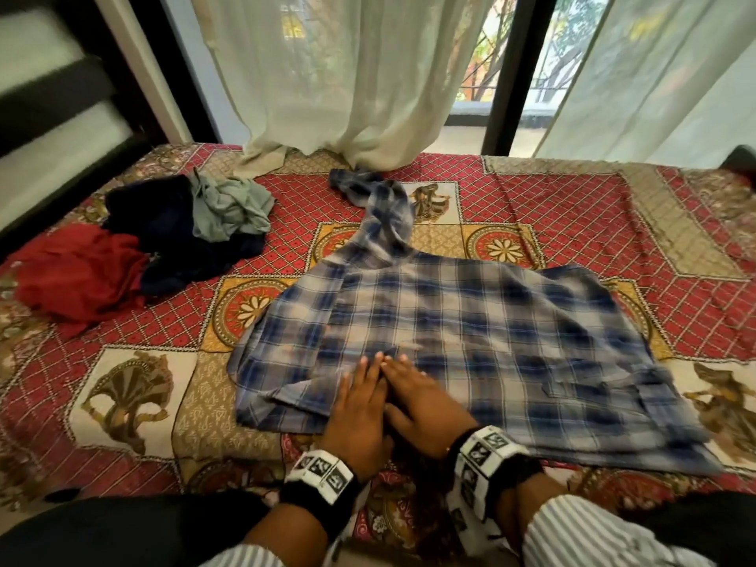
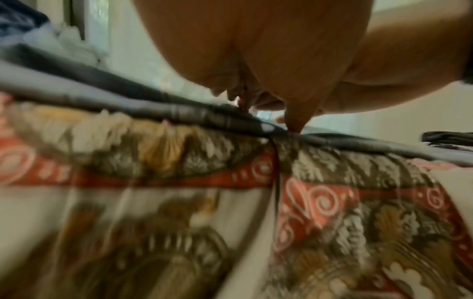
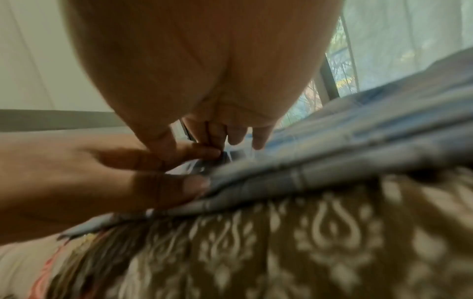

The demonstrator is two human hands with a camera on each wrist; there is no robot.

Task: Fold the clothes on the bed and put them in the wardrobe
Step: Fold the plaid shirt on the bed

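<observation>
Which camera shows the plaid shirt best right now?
The head view: the whole plaid shirt lies spread on the bedspread, one sleeve trailing away, with the left hand and right hand flat on it. Both wrist views show only a blurred strip of its near edge.

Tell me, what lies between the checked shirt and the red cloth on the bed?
In the head view, only bare patterned bedcover lies between the checked shirt and the red cloth. The dark clothes pile sits further back.
</observation>
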